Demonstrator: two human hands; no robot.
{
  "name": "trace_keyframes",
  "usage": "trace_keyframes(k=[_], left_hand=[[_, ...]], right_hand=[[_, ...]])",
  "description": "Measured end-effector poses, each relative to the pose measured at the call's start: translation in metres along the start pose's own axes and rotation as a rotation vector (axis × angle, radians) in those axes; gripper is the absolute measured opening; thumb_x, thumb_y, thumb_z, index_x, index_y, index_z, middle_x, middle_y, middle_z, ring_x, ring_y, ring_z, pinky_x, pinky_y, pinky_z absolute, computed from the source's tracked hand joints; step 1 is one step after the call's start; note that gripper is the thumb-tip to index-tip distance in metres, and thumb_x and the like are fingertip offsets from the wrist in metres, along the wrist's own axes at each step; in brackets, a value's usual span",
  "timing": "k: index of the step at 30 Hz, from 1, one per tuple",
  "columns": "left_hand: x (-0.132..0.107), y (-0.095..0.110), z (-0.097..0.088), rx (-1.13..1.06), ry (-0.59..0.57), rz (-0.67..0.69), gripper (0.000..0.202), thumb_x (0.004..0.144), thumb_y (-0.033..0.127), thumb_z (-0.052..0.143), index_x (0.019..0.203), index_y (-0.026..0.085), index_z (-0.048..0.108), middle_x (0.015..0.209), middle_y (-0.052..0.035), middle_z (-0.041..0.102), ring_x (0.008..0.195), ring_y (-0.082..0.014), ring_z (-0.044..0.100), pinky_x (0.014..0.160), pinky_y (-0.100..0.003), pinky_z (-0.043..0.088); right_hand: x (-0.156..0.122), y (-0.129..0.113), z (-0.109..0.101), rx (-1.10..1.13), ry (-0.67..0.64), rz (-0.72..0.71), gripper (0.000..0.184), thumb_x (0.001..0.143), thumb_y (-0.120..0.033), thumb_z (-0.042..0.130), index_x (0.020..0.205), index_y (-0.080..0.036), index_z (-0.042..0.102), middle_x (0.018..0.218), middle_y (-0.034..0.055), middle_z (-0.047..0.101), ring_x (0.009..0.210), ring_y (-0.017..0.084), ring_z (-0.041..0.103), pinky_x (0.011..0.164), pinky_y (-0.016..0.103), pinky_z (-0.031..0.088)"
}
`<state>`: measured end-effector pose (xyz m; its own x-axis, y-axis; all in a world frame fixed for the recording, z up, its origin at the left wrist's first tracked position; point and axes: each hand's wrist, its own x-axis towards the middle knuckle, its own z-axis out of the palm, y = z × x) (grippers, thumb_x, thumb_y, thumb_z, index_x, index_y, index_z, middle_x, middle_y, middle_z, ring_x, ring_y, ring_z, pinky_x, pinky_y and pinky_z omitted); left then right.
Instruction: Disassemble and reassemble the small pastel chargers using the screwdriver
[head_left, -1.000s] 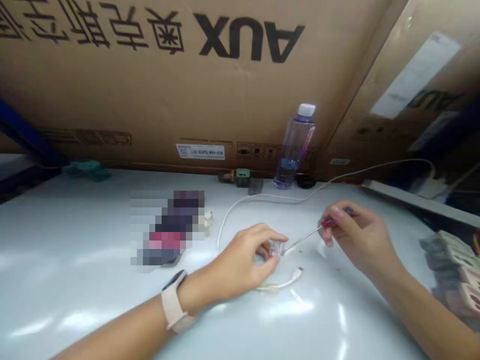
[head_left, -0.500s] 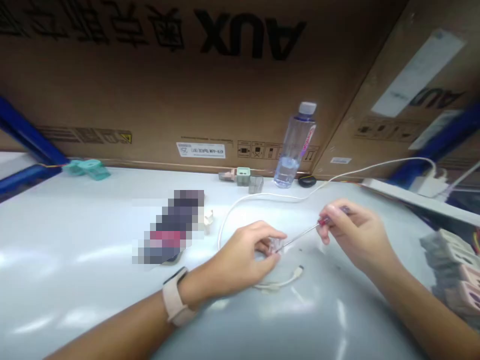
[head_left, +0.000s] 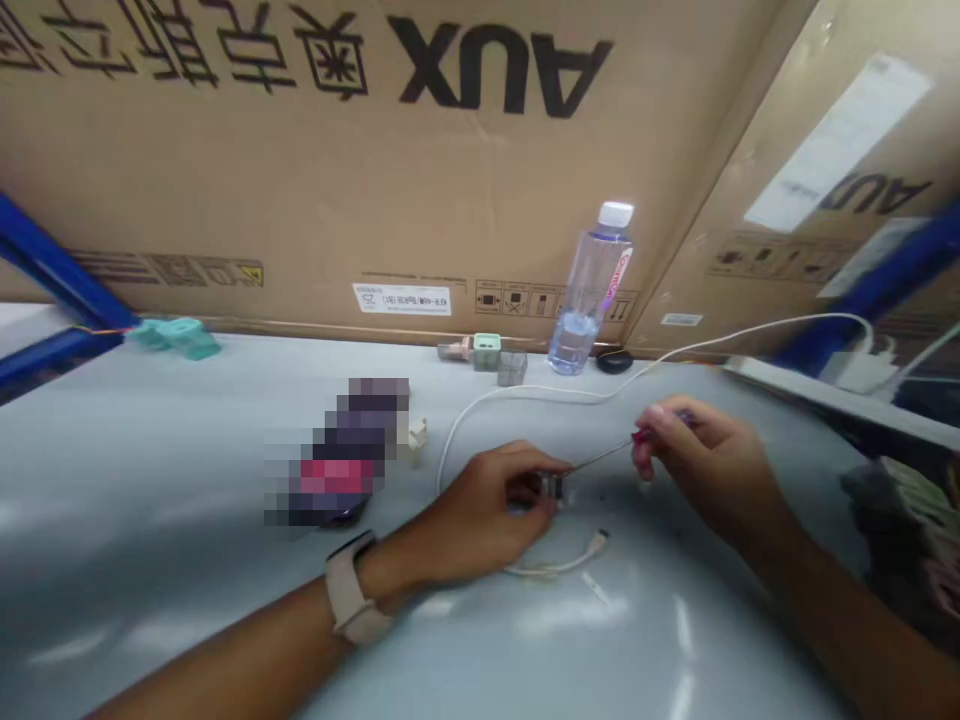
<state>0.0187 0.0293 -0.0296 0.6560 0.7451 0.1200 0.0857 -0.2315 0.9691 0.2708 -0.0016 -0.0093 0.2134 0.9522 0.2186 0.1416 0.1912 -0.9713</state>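
Left hand [head_left: 480, 510] sits at lower centre of the frame, its grip clamped on a small clear connector [head_left: 553, 488], which shows between the fingertips and is partly hidden by them. Right hand [head_left: 712, 465], just to the right, has its grip closed on a red-handled screwdriver [head_left: 643, 436], pinched between thumb and fingers. The thin metal shaft slants down and left, its tip ending at the connector. A white cable [head_left: 480, 425] curves across the desk [head_left: 135, 450] behind the left hand and runs toward a power strip [head_left: 817, 395] at the right. A short white cable end [head_left: 596, 545] lies just below the connector. A blurred object [head_left: 337, 455] lies left of the hands, and a clear water bottle [head_left: 589, 295] stands against cardboard boxes [head_left: 300, 170] at the back of the desk. A pale-strapped smartwatch [head_left: 352, 590] circles the left wrist.
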Motion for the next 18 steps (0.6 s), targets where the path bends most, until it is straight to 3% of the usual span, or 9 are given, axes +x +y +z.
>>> trace_keyframes(k=[5, 18], left_hand=[[0.0007, -0.0004, 0.0003, -0.025, 0.011, -0.037, 0.029, 0.096, 0.022, 0.069, 0.122, 0.014, 0.08, 0.125, -0.0135, 0.074, 0.101, -0.0205, 0.076, 0.098, -0.036, 0.063], [0.0001, -0.0037, 0.0021, 0.092, 0.096, 0.022, 0.033, 0.092, 0.018, 0.071, 0.124, 0.015, 0.079, 0.123, -0.0116, 0.074, 0.102, -0.0198, 0.075, 0.097, -0.034, 0.064]], right_hand=[[-0.0004, 0.0017, -0.0017, 0.019, 0.016, -0.003, 0.043, 0.085, -0.062, 0.085, 0.078, -0.021, 0.074, 0.057, -0.0002, 0.069, 0.049, 0.015, 0.063, 0.054, 0.029, 0.052], [-0.0008, 0.0, -0.0024, 0.06, 0.059, 0.009, 0.043, 0.083, -0.062, 0.088, 0.074, -0.022, 0.073, 0.056, -0.0005, 0.068, 0.048, 0.016, 0.062, 0.051, 0.03, 0.051]])
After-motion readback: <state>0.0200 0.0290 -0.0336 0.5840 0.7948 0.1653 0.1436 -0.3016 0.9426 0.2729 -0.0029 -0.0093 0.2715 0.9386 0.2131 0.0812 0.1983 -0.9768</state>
